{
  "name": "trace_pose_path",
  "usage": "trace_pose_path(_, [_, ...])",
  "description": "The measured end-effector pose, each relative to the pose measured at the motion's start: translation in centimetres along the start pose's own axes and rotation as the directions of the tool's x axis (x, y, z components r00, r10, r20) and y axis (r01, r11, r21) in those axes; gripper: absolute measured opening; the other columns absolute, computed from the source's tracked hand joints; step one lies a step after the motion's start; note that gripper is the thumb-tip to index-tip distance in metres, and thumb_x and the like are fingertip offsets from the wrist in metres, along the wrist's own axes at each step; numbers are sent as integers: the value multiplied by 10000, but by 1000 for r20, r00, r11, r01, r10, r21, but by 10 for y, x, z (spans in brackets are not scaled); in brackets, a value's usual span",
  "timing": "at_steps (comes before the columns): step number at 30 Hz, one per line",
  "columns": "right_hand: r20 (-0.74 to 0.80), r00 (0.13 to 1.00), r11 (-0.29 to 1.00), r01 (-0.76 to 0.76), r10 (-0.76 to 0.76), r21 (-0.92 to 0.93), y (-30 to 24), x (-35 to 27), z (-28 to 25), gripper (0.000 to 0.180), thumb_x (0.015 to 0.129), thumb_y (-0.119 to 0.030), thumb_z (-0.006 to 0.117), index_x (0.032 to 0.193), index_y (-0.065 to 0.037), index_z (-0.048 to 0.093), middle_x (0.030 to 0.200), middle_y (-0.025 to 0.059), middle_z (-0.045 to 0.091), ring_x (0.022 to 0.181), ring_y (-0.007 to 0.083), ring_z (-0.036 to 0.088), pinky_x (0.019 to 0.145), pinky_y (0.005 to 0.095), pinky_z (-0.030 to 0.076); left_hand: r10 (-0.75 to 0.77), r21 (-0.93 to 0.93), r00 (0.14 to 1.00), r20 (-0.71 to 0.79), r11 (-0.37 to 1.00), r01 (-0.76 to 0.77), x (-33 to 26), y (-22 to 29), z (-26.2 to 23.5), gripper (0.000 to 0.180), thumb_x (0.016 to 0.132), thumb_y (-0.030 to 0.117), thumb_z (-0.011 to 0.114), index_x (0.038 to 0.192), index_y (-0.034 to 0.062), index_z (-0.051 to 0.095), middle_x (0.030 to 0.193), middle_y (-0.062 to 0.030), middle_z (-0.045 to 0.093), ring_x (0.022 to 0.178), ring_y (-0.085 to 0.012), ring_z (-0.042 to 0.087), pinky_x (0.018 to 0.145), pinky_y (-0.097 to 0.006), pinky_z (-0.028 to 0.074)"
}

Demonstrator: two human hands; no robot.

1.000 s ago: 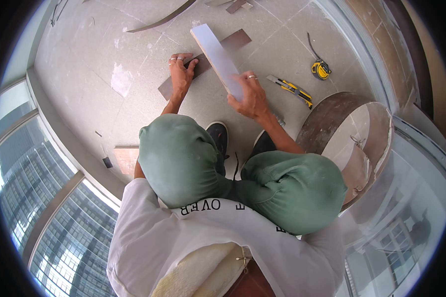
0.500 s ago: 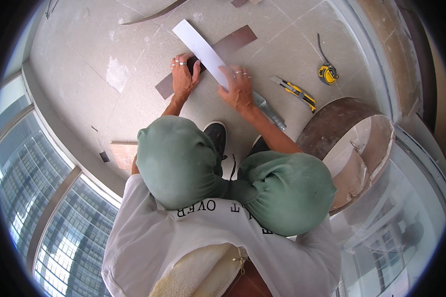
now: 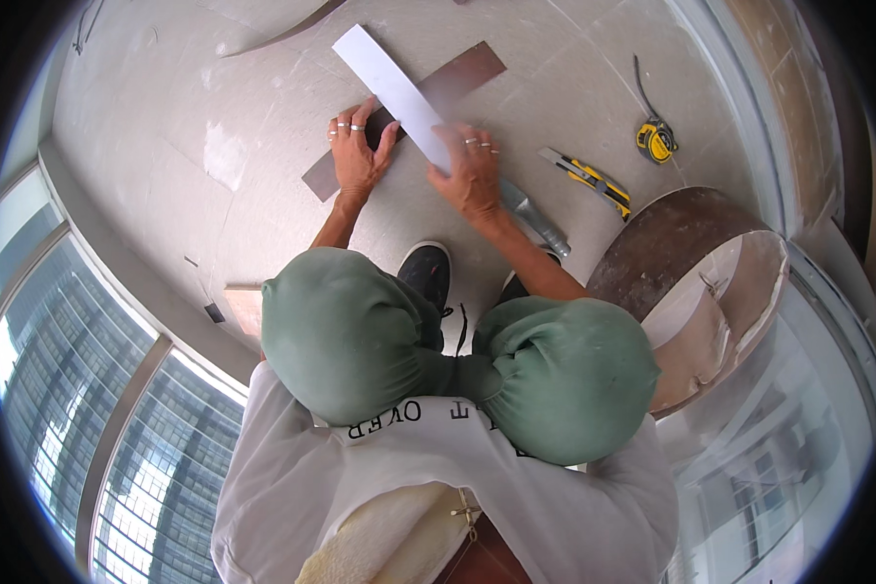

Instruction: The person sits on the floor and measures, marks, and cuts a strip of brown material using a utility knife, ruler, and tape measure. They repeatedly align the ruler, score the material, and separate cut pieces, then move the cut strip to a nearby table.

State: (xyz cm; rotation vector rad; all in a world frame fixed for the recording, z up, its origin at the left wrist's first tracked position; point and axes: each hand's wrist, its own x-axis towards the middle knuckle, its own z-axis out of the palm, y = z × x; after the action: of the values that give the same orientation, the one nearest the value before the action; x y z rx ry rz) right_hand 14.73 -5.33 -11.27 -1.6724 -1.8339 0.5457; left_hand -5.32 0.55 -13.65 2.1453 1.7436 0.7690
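A white flat strip [image 3: 389,83] lies slantwise across a dark brown strip [image 3: 469,74] on the tiled floor, the two making a cross. My left hand [image 3: 358,156] is curled over the brown strip just left of the crossing, thumb and forefinger bent around it, the thumb close to the white strip's edge. At the white strip's nearer end, my right hand [image 3: 469,177] grips it, with the fingers partly over its surface. Under and beyond that wrist lies a shiny grey thing [image 3: 535,216] with a narrow end, whose kind I cannot make out.
Right of my hands lie a yellow-black utility knife [image 3: 589,182] and a tape measure [image 3: 656,141]. A large curled brown sheet [image 3: 667,238] stands at my right beside glass. A curved strip [image 3: 282,34] lies far left; a tan board [image 3: 245,310] lies near my left knee. Windows line the left.
The view has shifted slightly. Both hands keep their places on the strips, and the white strip lies at nearly the same slant.
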Motion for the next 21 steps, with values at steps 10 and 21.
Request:
trace_pose_path(10, [-20,1000,1000,-4,4,17,2,2,-2,609,717,-162,787,1283,-135,564,1191,112,577,1054,336,540,906,478,456,-32,46,999,31,998,31,-1,-1,3,605,878,513,719,1373,195,578,1134,-145,582,1033,-300,529,895,-464,453])
trace_pose_path(21, [39,999,999,-23,24,-28,5,2,-2,649,764,-199,791,1338,-179,489,1281,63,539,1140,289,552,929,457,484,-108,52,993,47,993,106,0,3,2,628,859,568,716,1391,257,594,1148,-145,587,1038,-296,526,894,-464,458])
